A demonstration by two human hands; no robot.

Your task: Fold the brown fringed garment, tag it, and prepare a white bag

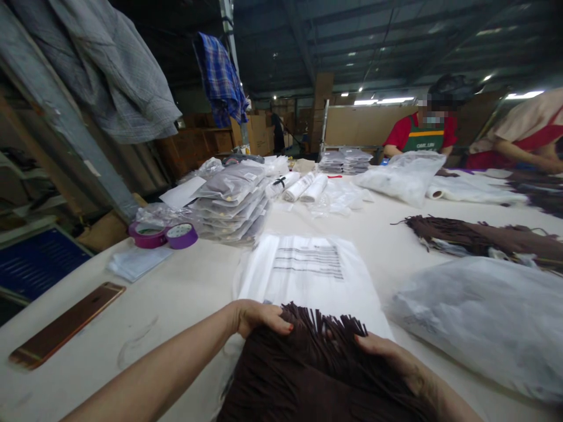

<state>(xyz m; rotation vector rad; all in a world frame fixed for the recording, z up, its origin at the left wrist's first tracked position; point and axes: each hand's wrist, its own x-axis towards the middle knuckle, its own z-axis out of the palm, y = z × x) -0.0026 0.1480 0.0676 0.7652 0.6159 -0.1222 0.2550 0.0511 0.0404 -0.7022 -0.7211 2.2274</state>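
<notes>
Fringed brown garment (316, 369) under both hands, left hand (257, 316), right hand (387, 351)

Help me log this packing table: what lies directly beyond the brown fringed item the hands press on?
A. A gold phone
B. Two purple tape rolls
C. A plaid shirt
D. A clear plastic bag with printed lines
D: the clear plastic bag with printed lines lies flat just past the brown fringed item, whose fringe overlaps the bag's near edge.
</notes>
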